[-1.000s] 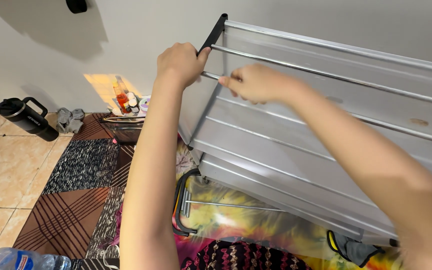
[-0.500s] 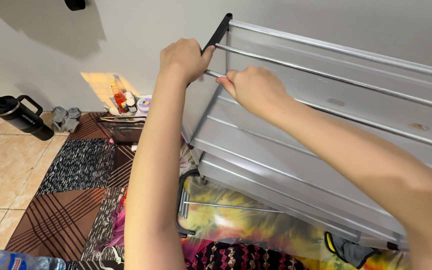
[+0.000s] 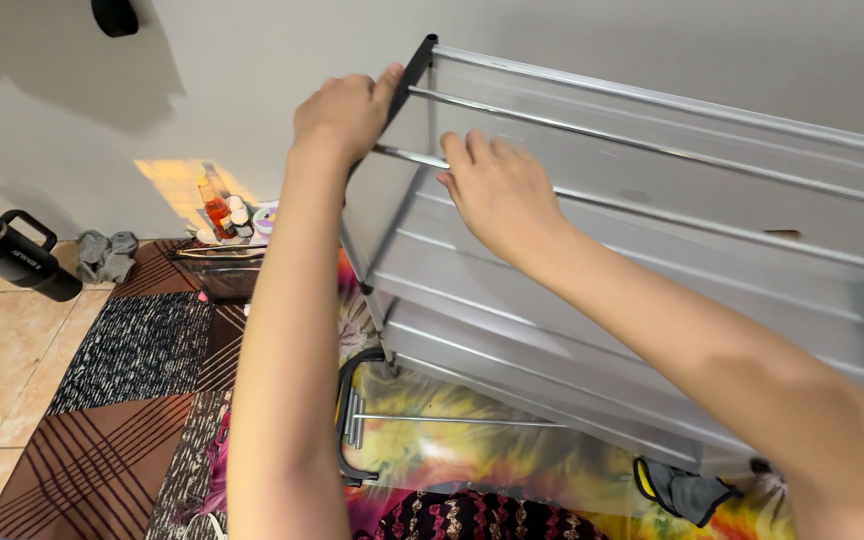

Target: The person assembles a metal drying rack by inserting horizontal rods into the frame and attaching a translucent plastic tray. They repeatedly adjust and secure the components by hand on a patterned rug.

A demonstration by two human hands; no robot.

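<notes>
Head view — rack [image 3: 652,230] (metal) under hands

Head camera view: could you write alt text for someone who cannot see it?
Two bare arms reach to a metal rack by a pale wall: the left hand grips its black end bar, the right hand holds a thin silver rod. A black mug stands on the tiled floor.

Left hand [image 3: 344,112] clenched, arm raised; right hand [image 3: 497,190] fingers curled, forearm extended.
</notes>
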